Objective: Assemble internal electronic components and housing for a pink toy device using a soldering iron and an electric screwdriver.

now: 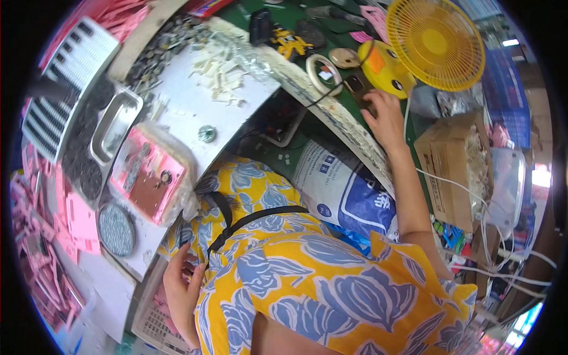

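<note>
On the green bench top at the right, my right hand (386,118) has its fingers bent around the lower end of a dark mobile phone (355,86). The phone lies beside a roll of tape (313,70) and a yellow duck-shaped fan base (387,74). Low at the left, my left hand (180,293) hangs next to my yellow and blue floral clothing (355,290), with thumb and fingers apart and nothing visible in it. Some of its fingers are hidden. Nearby on the white table is a pink tray (178,195) partly wrapped in clear plastic.
A yellow fan (435,44) stands at the far right, near a cardboard box (452,171) and white cables. White pieces (222,77), a metal tray (118,127) and a grey oval pad (117,229) lie on the table. A plastic basket (157,313) sits below my left hand.
</note>
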Available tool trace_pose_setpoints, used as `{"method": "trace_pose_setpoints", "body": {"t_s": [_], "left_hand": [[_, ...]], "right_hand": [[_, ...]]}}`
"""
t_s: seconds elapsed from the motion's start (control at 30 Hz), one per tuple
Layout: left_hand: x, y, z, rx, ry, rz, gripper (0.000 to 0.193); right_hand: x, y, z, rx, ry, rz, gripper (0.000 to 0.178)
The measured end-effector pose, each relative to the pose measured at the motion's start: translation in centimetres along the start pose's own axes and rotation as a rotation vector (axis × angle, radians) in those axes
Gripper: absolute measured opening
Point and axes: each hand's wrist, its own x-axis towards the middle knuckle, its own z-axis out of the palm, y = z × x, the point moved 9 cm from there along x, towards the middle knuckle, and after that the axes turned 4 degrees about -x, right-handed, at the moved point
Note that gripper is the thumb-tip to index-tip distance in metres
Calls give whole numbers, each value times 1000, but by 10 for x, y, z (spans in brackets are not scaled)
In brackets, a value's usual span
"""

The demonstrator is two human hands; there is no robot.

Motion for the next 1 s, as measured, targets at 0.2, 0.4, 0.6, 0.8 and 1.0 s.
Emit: {"method": "trace_pose_setpoints", "body": {"t_s": [0.2,0.4,0.6,0.8,1.0], "left_hand": [[-5,28,-8,115,79,228,53],[-24,14,-37,25,183,262,50],[-37,5,-73,-48,362,254,41],[-12,-5,-80,-123,531,320,33],[19,22,-75,-159,503,412,21]], "right_hand": [[-5,1,-27,-63,5,-63,40],[-5,-130,-22,572,-523,-148,40],[-3,-309,-18,561,-700,-660,36],[34,-391,-5,581,-614,-843,27],[56,-395,20,632,-571,-725,19]]}}
